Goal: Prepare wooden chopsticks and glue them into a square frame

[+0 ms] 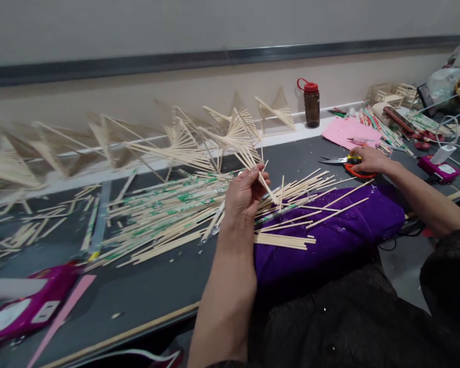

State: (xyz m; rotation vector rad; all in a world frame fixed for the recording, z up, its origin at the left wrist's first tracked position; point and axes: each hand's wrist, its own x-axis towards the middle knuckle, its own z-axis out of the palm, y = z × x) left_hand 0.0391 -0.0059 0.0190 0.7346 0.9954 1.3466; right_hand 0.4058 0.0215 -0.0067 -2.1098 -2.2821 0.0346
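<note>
My left hand (249,189) is closed around the end of a fan-shaped model of thin wooden sticks (239,133), which rises up and away from the fingers. My right hand (368,159) has its fingers at the orange and yellow handles of a pair of scissors (335,160), whose blades point left over the dark table. Beneath and beside my left hand lies a spread of loose wooden sticks (302,189), part of it on a purple cloth (383,209). Several sticks in green-printed wrappers (176,197) lie to the left.
More stick models (276,115) stand along the wall. A brown bottle with a red lid (312,105) is at the back, near pink paper (348,132). Magenta devices sit at right (440,168) and front left (42,301). Short cut sticks (34,230) are scattered left.
</note>
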